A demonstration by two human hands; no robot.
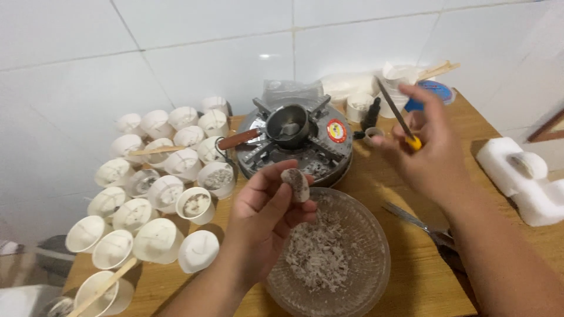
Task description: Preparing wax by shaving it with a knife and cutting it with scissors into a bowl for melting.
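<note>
- Wooden table (405,276) against white tiled wall (205,47).
- Nearest: clear glass bowl (376,264) of pale shavings, directly below left hand.
- Left hand (264,217): closed around small whitish lump (295,184), pinched between thumb and fingers, above bowl rim.
- Right hand (426,147): raised, gripping yellow-handled knife (399,117), blade pointing up and away.
- Scissors (420,226): flat on table, right of bowl.
- White paper cups (158,194): clustered at left, some holding wooden sticks.
- Farther: round burner (329,152) carrying small metal pot (288,126) with wooden handle.
</note>
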